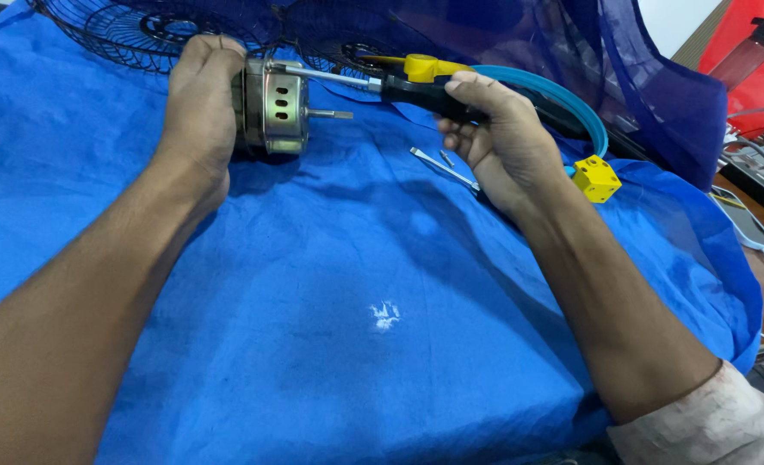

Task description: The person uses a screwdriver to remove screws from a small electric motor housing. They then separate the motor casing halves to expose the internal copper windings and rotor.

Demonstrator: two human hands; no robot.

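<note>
My left hand (199, 102) is clamped around the back end of the metal fan motor (274, 108), which rests on the blue cloth (330, 284) covering the worktop, its shaft pointing away from my palm. My right hand (489, 138) is closed on the black-and-yellow screwdriver (416, 82), its shank reaching the motor's top edge. Beyond the motor lie the black wire fan guards (132, 30). A loose long screw (444, 168) lies just beside my right hand, a yellow block (597, 178) farther out.
</note>
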